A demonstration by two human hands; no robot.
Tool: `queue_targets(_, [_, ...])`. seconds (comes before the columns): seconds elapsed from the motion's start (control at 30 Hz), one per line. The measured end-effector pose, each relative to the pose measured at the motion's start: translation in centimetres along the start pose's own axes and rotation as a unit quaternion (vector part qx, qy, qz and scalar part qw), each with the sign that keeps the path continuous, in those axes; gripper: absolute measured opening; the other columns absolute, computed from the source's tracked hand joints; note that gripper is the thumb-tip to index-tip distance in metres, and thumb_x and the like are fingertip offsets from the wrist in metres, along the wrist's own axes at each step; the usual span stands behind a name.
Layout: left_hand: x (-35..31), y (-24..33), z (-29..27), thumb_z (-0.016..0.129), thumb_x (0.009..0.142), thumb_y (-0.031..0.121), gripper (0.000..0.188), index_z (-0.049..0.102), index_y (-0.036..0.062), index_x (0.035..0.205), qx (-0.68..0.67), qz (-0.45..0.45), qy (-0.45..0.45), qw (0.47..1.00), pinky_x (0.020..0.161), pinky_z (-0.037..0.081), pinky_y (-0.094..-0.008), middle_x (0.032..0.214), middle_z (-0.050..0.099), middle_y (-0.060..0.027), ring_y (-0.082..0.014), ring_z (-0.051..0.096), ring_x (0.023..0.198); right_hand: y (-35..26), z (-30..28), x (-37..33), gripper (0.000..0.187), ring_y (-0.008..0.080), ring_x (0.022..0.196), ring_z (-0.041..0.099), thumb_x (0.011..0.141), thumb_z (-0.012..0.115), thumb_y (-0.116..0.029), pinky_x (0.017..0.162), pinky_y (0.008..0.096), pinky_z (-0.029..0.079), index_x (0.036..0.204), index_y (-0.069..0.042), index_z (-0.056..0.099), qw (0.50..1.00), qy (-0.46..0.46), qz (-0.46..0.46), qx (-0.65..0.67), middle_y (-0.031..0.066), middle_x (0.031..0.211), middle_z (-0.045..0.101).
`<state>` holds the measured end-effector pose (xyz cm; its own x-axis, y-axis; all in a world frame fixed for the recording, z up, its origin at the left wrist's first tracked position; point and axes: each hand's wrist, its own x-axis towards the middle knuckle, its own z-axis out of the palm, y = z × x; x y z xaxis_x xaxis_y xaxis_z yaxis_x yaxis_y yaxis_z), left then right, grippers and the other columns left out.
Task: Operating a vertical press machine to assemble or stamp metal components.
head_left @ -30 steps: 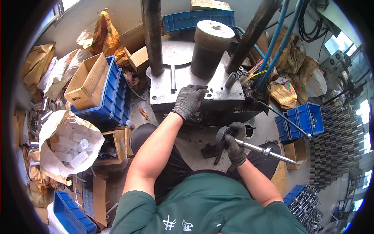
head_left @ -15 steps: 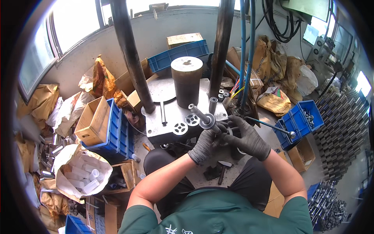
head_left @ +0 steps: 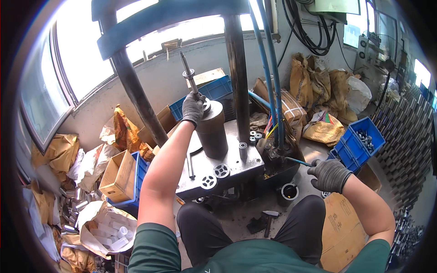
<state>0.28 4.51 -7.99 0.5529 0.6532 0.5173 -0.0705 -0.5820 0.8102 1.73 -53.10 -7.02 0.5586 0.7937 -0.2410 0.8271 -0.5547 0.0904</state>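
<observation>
Holding the shaft (head_left: 194,85) over the cylinder (head_left: 213,136) falls to the left hand (head_left: 193,110): its gloved fingers wrap the shaft's lower part, beside the cylinder's top, and leave the collar (head_left: 188,74) and slim upper end free. The right hand (head_left: 331,175), well apart, has its fingers curled round the end of the lever (head_left: 298,161). The left hand hides the shaft's foot, so I cannot tell whether it sits in the cylinder or only above it. The shaft leans left in this view, much as the left post (head_left: 138,91) does; judging it against that and the right post (head_left: 236,77) should give a truer upright. A firm, low hold suits it, with fingertips clear of the cylinder's rim and the beam (head_left: 173,19) above. The lever calls for a light, slow touch meanwhile. Two spoked discs (head_left: 221,171) lie at the near edge of the bed (head_left: 233,148), untouched, with a rod (head_left: 190,166) near them
</observation>
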Motion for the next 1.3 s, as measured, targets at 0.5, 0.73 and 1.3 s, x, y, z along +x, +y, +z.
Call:
queue_targets(0.5, [0.5,-1.0,0.1,0.078,0.102,0.022,0.023,0.07,0.0028,0.113,0.074,0.051,0.052,0.995,0.088,0.058,-0.0387,0.103,0.079,-0.0154,-0.026,0.075,0.094,1.3,0.1,0.5,0.043,0.0415,0.096,0.076,0.096,0.062,-0.038,0.09,0.0527,0.059,0.125,-0.01,0.076,0.991,0.069,-0.051,0.098,0.0223,0.101,0.078])
queue_targets(0.73, [-14.4,-6.2,-5.4,0.077,0.099,0.029,0.045,0.064,0.007,0.136,0.335,0.02,0.043,0.941,0.103,0.055,-0.0475,0.119,0.07,-0.0226,-0.0382,0.07,0.115,1.1,0.7,0.2,0.038,0.041,0.088,0.076,0.096,0.063,-0.035,0.082,0.0533,0.06,0.12,-0.01,0.077,0.987,0.133,-0.03,0.084,0.0222,0.092,0.077])
queue_targets(1.3, [-17.0,-2.4,-7.7,0.071,0.109,0.02,0.024,0.059,0.0099,0.126,-0.218,-0.158,0.063,0.961,0.062,0.059,-0.0337,0.096,0.071,-0.0076,-0.0201,0.071,0.076,0.0,0.9,0.2,0.039,0.0411,0.082,0.074,0.093,0.066,-0.033,0.078,0.0539,0.058,0.121,-0.008,0.076,0.972,0.203,-0.013,0.116,0.0216,0.087,0.074])
